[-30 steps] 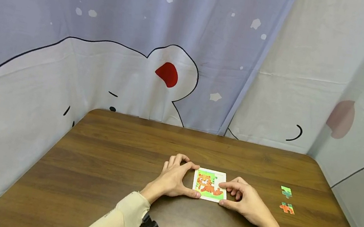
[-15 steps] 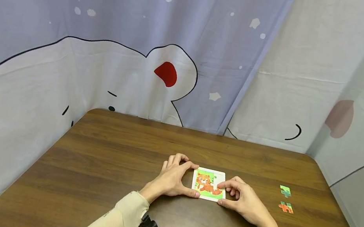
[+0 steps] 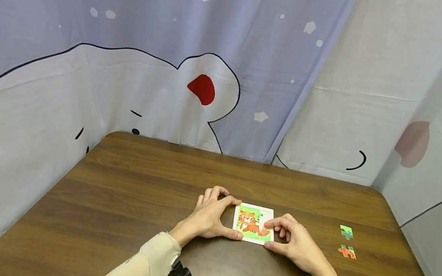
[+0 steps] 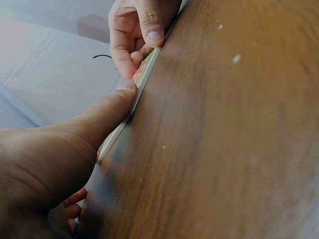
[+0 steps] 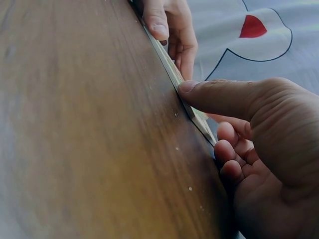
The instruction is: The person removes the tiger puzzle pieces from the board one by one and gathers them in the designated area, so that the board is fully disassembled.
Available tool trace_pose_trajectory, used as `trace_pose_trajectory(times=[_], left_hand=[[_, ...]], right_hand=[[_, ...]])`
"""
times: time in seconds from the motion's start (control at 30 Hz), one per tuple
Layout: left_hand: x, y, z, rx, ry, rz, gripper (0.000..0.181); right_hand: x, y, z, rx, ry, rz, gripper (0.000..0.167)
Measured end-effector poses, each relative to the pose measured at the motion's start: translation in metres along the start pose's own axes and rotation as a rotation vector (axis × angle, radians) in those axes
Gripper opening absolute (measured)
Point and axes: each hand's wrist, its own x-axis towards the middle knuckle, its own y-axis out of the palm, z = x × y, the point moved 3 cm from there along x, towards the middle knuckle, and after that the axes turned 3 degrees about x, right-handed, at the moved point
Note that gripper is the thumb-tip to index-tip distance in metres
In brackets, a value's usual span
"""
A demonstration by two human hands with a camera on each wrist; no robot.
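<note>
A small square jigsaw puzzle with a white frame [image 3: 255,206] lies flat on the table, its picture an orange tiger on green. My left hand [image 3: 208,218] holds the left side, thumb at the near corner and index finger at the far one. From the right, my right hand [image 3: 301,245] has its thumb [image 5: 209,92] against the near edge while its index fingertip touches the picture's right part, beside a white patch without picture. That fingertip hides what lies beneath it. Two loose puzzle pieces, one green [image 3: 347,232] and one orange [image 3: 347,252], lie farther right.
The brown wooden table [image 3: 143,193] extends around the puzzle on all sides. Printed curtains [image 3: 157,99] hang along its back and sides. Black wrist-worn devices [image 3: 181,274] sit at both cuffs.
Both hands keep nearly the same hold on the puzzle. The view has shifted very slightly; the loose pieces stay where they were on the table.
</note>
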Motion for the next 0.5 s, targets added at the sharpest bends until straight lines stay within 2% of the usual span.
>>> trace_pose_trajectory(times=[0.27, 0.5], left_hand=[[0.0007, -0.0007, -0.0004, 0.003, 0.001, -0.005, 0.091], [0.0004, 0.0003, 0.0002, 0.01, 0.001, -0.007, 0.091]], right_hand=[[0.0017, -0.0012, -0.0002, 0.091, 0.031, 0.019, 0.042], [0.001, -0.0006, -0.003, 0.107, 0.053, 0.018, 0.043]])
